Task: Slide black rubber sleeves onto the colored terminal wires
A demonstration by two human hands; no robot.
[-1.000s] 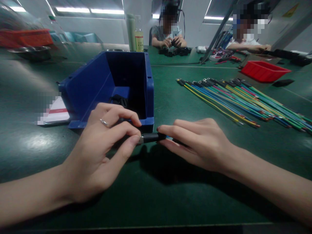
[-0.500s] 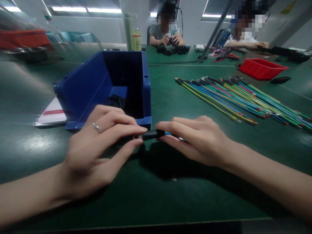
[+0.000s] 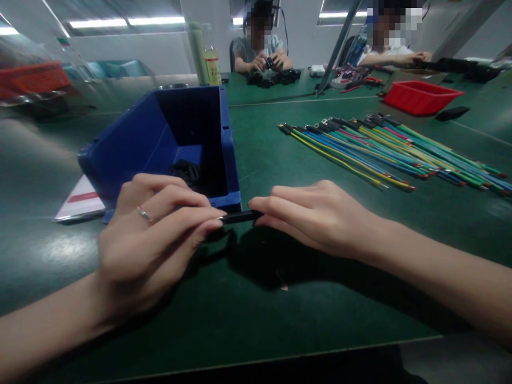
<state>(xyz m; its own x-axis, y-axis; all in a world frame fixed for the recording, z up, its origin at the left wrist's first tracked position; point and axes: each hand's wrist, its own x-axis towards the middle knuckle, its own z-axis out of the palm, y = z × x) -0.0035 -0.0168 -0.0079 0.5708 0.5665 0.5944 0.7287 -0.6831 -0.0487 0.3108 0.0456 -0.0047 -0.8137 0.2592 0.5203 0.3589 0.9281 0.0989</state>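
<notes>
Between my two hands a short cable is stretched out level, and its black sleeve shows in the gap. My left hand, with a ring on one finger, pinches the left end between thumb and fingertips. At the sleeve's right end, my right hand is closed with thumb and fingers together. The rest of the cable is hidden behind that hand. Just beyond my left hand stands a blue bin with black parts inside.
Several finished-looking cables, yellow, blue and green with black ends, lie in a row at right. Behind them is a red tray. A labelled bottle stands at the back. Two people sit across the green table. A card lies left of the bin.
Both hands and the cable appear slightly further left as the view shifts. The cable's blue wire and metal end, visible before, are now covered by my fingers; my left thumb has closed up against the fingers.
</notes>
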